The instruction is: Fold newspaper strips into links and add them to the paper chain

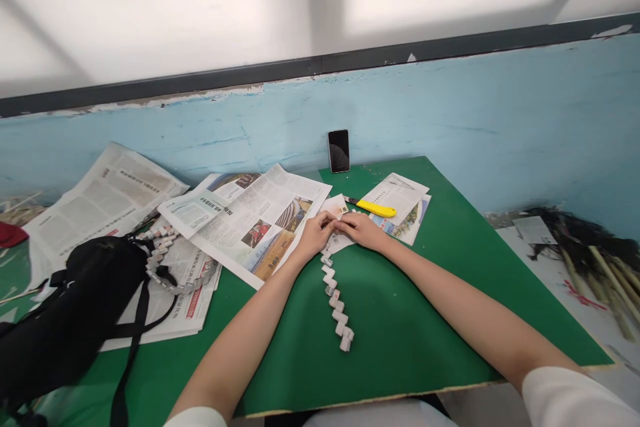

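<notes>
A zigzag chain of folded newspaper pieces (336,300) lies on the green table, running from under my hands towards me. My left hand (319,230) is closed in a pinch at the chain's far end. Against its fingertips press those of my right hand (365,228), also closed there. The fingers cover the small part held between them. A small newspaper piece (340,243) shows behind and below both hands. Just beyond my right hand lies a yellow utility knife (377,207), partly on cut newspaper pieces (403,197).
Open newspaper sheets (240,227) cover the table's left part, beside a black bag (85,307) and another folded paper chain (193,280). A phone (339,151) leans on the blue wall. Sticks and dark debris (595,267) lie beyond the table's right edge.
</notes>
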`<state>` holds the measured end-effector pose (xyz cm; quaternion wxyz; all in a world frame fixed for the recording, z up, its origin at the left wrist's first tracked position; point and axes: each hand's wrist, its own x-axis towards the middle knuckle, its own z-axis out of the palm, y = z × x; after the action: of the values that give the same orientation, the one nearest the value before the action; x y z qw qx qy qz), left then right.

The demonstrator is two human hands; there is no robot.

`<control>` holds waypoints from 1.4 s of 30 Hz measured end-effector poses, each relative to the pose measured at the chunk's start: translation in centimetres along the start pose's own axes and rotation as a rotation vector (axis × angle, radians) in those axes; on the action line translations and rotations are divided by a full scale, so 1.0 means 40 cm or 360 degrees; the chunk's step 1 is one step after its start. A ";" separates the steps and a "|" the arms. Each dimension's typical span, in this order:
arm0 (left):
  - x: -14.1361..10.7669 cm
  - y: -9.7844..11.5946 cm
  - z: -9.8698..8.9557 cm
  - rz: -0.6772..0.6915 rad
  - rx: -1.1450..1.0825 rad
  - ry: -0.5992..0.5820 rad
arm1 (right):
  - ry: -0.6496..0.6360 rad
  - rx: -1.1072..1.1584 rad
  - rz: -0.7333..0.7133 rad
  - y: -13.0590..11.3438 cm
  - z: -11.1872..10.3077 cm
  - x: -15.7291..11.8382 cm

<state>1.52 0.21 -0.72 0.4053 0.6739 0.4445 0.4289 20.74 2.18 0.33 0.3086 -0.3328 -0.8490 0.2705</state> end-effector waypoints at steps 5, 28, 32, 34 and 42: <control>0.001 0.002 0.004 -0.0061 -0.0091 0.0037 | 0.0080 -0.0074 -0.0091 0.002 0.006 0.001; 0.006 0.019 -0.007 -0.0151 -0.0226 0.0320 | 0.0145 -0.0114 -0.0027 0.019 0.014 0.000; 0.010 0.012 -0.006 -0.0156 -0.0263 0.0365 | 0.0124 -0.0128 -0.0072 0.020 0.011 -0.002; 0.011 0.010 -0.007 -0.0155 -0.0259 0.0380 | 0.0093 -0.0104 -0.0045 0.018 0.008 -0.003; 0.000 0.019 -0.002 -0.0055 0.0010 0.0378 | 0.0301 0.0094 -0.0051 0.002 0.005 -0.001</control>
<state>1.63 0.03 0.01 0.3549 0.6119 0.5023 0.4973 20.65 2.13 0.13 0.4013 -0.3339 -0.8130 0.2579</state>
